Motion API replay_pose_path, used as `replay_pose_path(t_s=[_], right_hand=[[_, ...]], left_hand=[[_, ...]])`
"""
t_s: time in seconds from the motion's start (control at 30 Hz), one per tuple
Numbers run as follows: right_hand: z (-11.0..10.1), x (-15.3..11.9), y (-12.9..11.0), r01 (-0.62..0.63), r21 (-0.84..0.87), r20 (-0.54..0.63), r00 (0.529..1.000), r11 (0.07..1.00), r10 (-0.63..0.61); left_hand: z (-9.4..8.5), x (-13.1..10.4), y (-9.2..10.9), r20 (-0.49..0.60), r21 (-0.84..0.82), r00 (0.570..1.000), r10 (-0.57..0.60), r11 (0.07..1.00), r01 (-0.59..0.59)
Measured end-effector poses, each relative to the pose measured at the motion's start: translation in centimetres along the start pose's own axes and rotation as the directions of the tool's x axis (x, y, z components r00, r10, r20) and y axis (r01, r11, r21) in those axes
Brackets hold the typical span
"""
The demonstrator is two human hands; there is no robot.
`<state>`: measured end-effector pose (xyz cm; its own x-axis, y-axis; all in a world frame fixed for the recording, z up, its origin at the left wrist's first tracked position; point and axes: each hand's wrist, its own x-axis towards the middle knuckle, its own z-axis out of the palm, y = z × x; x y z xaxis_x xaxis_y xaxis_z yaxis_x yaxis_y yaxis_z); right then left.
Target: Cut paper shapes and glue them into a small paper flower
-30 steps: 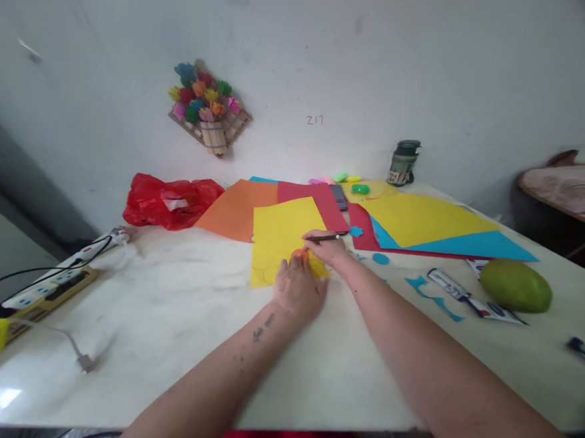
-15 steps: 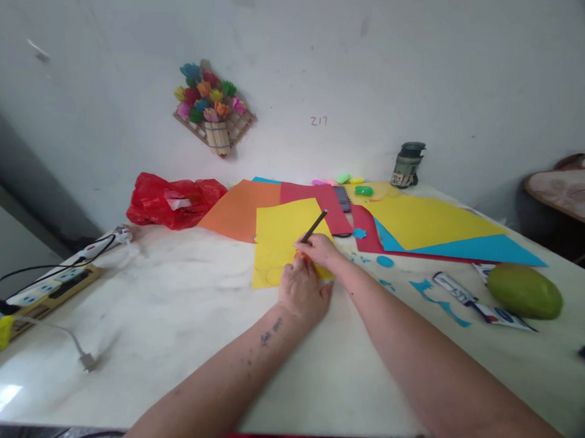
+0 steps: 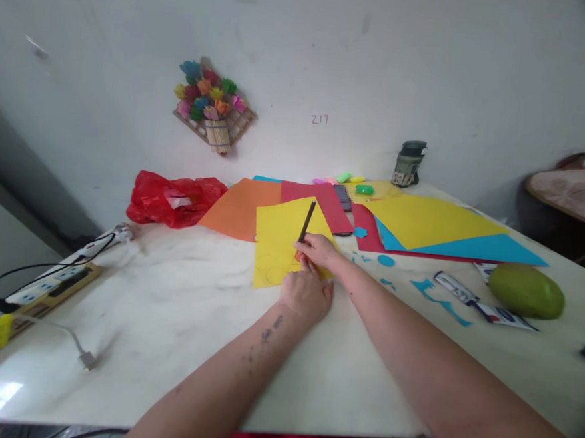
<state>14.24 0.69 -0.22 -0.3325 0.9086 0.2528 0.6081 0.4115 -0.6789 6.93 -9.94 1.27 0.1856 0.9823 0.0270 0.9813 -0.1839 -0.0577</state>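
A yellow sheet (image 3: 276, 231) lies on the marble-patterned table, with faint circles drawn near its lower edge. My right hand (image 3: 319, 251) grips a dark pencil (image 3: 307, 221), which stands nearly upright over the sheet. Under the fingertips shows a small orange piece (image 3: 299, 254), partly hidden. My left hand (image 3: 303, 291) rests on the sheet's lower right part, its fingers reaching to the orange piece and pressing it down. The two hands touch or nearly touch.
Orange paper (image 3: 240, 209), red paper (image 3: 318, 204) and a red plastic bag (image 3: 173, 201) lie behind. To the right are blue scraps (image 3: 440, 299), glue tubes (image 3: 455, 288) and a green fruit (image 3: 526, 291). A power strip (image 3: 42, 288) lies left.
The pencil in my right hand has tilted from leaning right to nearly upright. The left hand's fingers have shifted slightly at the orange piece.
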Motion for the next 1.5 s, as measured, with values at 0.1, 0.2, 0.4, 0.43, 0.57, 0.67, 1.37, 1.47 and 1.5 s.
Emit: replay_pose_path(t_s=[0.1, 0.2, 0.4, 0.43, 0.57, 0.67, 1.37, 1.47, 1.5], right_hand=[[-0.01, -0.04, -0.12, -0.005, -0.026, -0.003, 1.0, 1.0, 0.005], [-0.07, -0.11, -0.3, -0.003, -0.051, 0.012, 1.0, 0.999, 0.003], [-0.14, -0.22, -0.47, 0.015, -0.106, 0.003, 1.0, 0.994, -0.015], [-0.12, -0.21, -0.42, 0.026, -0.116, -0.004, 1.0, 0.993, -0.026], [-0.02, -0.13, -0.2, 0.063, -0.131, -0.01, 0.998, 0.989, -0.065], [-0.01, -0.09, -0.23, 0.065, -0.155, 0.001, 0.998, 0.986, -0.066], [-0.26, -0.32, -0.64, 0.049, -0.211, 0.034, 0.999, 0.976, -0.042], [-0.3, -0.34, -0.66, 0.054, -0.208, 0.03, 0.998, 0.977, -0.049], [-0.31, -0.34, -0.66, 0.057, -0.207, 0.03, 0.998, 0.977, -0.051]], left_hand=[[-0.05, -0.01, -0.01, -0.007, 0.005, 1.0, 0.014, 1.0, -0.014], [-0.05, -0.04, -0.01, -0.012, 0.002, 1.0, 0.008, 1.0, -0.008], [0.04, -0.03, -0.09, -0.01, -0.017, 1.0, -0.002, 1.0, 0.002], [0.03, -0.02, -0.11, -0.005, -0.019, 1.0, -0.002, 1.0, 0.002], [-0.01, 0.0, -0.15, 0.005, -0.024, 1.0, 0.0, 1.0, 0.001], [0.03, 0.01, -0.15, -0.002, -0.017, 1.0, -0.003, 1.0, 0.003], [-0.12, -0.18, -0.26, -0.025, 0.006, 1.0, 0.013, 1.0, -0.013], [-0.04, -0.18, -0.3, -0.03, 0.002, 0.999, 0.016, 1.0, -0.016], [-0.03, -0.18, -0.31, -0.029, 0.002, 0.999, 0.017, 1.0, -0.017]])
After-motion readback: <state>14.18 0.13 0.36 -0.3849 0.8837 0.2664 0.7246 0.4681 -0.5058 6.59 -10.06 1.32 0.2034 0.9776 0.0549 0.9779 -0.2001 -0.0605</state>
